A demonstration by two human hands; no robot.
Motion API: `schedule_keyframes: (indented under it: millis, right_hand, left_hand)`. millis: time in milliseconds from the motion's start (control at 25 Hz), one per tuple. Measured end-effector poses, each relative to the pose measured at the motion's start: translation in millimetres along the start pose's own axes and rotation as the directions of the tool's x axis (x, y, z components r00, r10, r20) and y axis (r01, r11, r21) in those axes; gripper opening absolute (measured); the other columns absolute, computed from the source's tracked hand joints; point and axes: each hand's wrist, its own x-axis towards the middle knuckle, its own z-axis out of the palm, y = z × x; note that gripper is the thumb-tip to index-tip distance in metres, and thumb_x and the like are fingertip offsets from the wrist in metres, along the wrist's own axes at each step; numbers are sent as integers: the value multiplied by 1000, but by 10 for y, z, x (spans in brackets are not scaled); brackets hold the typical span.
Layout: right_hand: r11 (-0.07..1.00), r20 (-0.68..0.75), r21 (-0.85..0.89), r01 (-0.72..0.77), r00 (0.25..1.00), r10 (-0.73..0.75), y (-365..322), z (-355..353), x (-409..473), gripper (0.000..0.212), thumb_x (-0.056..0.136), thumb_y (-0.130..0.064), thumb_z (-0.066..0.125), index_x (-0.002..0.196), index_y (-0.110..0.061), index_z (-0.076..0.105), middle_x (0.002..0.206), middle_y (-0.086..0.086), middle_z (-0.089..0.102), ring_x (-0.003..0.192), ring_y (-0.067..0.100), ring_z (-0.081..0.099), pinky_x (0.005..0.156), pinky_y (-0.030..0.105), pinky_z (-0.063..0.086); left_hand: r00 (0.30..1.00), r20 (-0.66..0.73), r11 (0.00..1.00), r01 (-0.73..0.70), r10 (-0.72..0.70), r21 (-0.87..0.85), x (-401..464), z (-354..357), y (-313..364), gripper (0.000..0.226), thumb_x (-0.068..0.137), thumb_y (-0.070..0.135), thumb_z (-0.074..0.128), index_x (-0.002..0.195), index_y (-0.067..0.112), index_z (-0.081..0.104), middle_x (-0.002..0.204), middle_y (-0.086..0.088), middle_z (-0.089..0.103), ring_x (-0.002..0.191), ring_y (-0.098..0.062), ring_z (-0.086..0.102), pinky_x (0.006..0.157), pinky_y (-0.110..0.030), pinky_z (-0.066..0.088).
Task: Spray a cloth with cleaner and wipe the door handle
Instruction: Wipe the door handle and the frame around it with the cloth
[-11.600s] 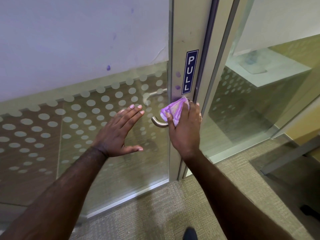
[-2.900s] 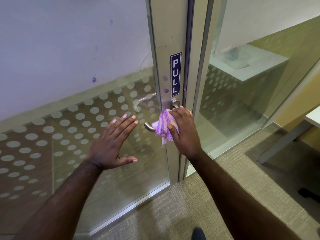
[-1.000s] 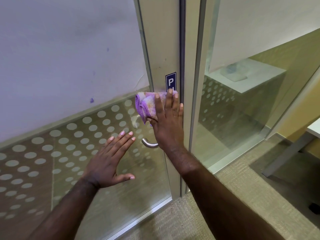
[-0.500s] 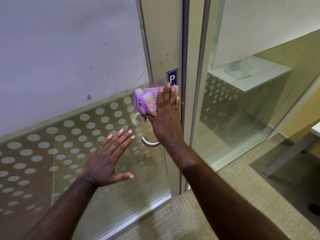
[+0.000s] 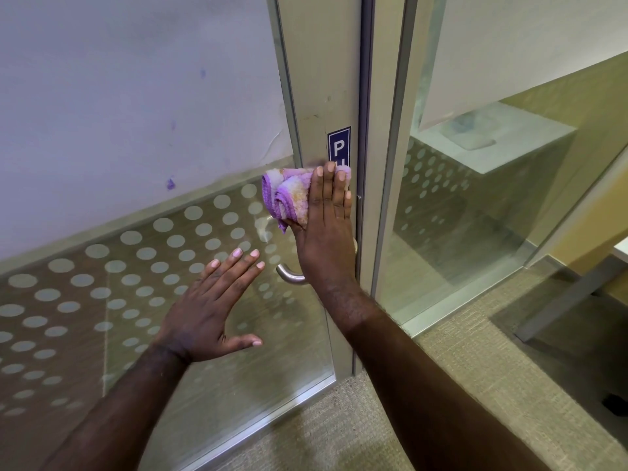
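Beige carpet was laid below frosted, dot-patterned glass panels. A pale wall and a white shelf were seen through the glass.

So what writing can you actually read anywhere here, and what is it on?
"P": white letter on a blue sign stuck to the metal door frame. Only the top of a second letter shows below it; the rest is covered by the cloth and the right hand.
No other text is visible.
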Motion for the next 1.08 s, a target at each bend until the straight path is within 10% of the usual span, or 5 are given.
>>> schedule_keyframes:
  millis: [600,880,1080]
  right_hand:
    - [974,118,92,-207,973,196,-129,58,-230,81,97,-35,39,148,-13,-19,158,3,-19,145,16,-29,114,49,37]
    - [908,220,138,-396,906,362,-357,99,-287,83,102,-30,48,151,-3,-12,164,16,-8,151,28,-11,119,31,4]
    - [750,228,382,-540,841,490,-523,77,-241,76,102,-33,42,154,-12,-10,166,9,-3,152,26,-2,116,30,16]
  left_hand:
    - [1000,10,1000,-1,2,-15,-2,-67,39,106,80,86,36,159,20,13,167,1,9,154,-19,7,124,-34,-1]
    - [1000,12,1000,-8,8,-18,-6,-76,35,106,80,87,35,159,19,15,167,0,11,154,-19,7,124,-35,-1]
    - [1000,13,1000,-16,16,-14,-16,-86,33,106,80,86,36,158,17,17,166,-2,14,154,-19,6,124,-34,0]
